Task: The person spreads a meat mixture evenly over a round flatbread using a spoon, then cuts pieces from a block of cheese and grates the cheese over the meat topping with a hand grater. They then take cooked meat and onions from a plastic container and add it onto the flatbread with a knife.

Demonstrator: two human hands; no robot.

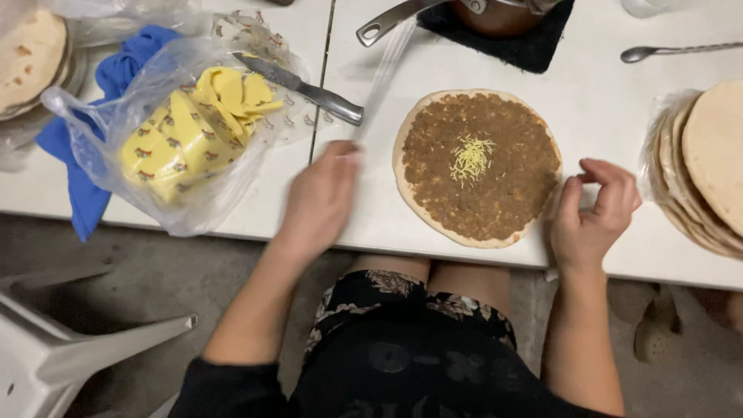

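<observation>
Two white tables [480, 46], probably concrete floor [155, 271]

A clear plastic bag [166, 131] of yellow cheese slices lies left.

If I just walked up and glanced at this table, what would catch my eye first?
Probably the round flatbread spread with brown mince and a pinch of shredded cheese, lying in the middle between the left hand and the right hand. Next, the bright yellow cheese slices in a clear bag at the left, with a knife beside them.
</observation>
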